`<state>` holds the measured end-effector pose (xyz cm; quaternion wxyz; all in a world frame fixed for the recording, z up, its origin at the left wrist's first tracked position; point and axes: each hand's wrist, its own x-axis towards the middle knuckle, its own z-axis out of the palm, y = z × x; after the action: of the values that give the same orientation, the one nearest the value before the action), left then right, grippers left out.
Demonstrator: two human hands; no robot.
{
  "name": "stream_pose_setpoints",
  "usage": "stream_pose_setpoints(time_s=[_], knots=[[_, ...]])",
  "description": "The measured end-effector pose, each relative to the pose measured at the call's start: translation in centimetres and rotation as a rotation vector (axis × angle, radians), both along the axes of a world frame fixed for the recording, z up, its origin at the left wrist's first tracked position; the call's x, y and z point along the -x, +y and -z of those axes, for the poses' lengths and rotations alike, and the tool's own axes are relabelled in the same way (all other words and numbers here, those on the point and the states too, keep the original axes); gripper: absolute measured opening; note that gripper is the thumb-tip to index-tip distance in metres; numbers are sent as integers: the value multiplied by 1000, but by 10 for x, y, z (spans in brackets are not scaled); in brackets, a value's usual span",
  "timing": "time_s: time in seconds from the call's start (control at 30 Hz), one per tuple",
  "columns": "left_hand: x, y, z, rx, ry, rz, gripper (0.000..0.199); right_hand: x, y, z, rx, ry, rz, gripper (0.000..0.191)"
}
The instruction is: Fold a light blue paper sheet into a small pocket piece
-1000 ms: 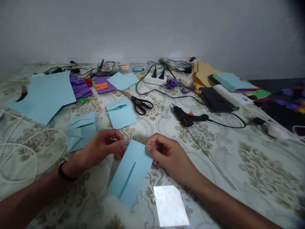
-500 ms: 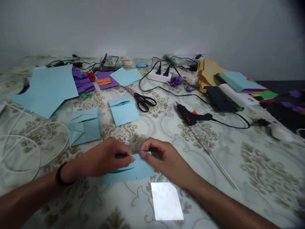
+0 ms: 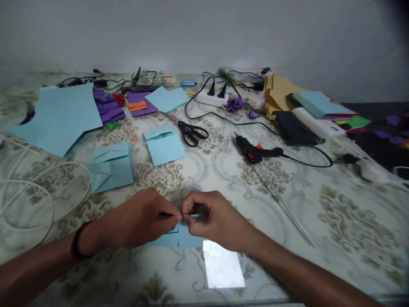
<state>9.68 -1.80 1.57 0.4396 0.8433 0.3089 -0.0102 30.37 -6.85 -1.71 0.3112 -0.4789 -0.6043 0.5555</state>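
A light blue folded paper lies low in the middle, partly covered by both hands. My left hand pinches its upper edge between thumb and finger. Right beside those fingertips, my right hand pinches the same edge. The fold between the fingertips is mostly hidden. Just in front of the right wrist lies a small white paper square. Beyond the hands are two more folded light blue papers, one boxy with creased flaps and one flatter.
Black scissors and a black glue gun with its cable lie farther back. Clear glue sticks are at the right. A white cable loops at the left. Behind are a power strip, large blue sheets and purple folded paper.
My hands have drawn together at the paper's upper edge, the right one moving left until the fingertips nearly meet. The camera view has shifted slightly.
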Motion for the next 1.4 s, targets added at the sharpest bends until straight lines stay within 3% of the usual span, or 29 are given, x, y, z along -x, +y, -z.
stream_pose_setpoints(time_s=[0.3, 0.43, 0.53, 0.8, 0.9, 0.97, 1.07, 1.17, 1.27, 1.4], knots=[[12, 21, -7, 90, 20, -25, 40, -23, 14, -1, 18, -1, 34, 8], [15, 26, 0, 139, 9, -179, 43, -31, 20, 0, -2, 39, 159, 3], [10, 22, 8, 162, -58, -315, 42, -27, 19, 3, 41, 129, 211, 17], [0, 9, 21, 166, -75, -236, 40, -7, 6, 11, 152, 153, 148, 25], [2, 11, 25, 171, -117, -334, 36, -10, 7, 9, 130, 142, 151, 23], [3, 13, 27, 209, -199, -453, 32, -14, 8, 8, 82, 215, 152, 28], [3, 14, 30, 278, -330, -629, 34, -20, 8, 6, -79, 294, 56, 54], [0, 13, 32, 336, -455, -776, 34, -22, 6, 7, -250, 168, -60, 58], [-2, 10, 33, 409, -589, -842, 32, -17, 3, 10, -354, 39, -104, 52], [-4, 6, 34, 488, -692, -831, 29, -10, 0, 14, -458, -6, -205, 46]])
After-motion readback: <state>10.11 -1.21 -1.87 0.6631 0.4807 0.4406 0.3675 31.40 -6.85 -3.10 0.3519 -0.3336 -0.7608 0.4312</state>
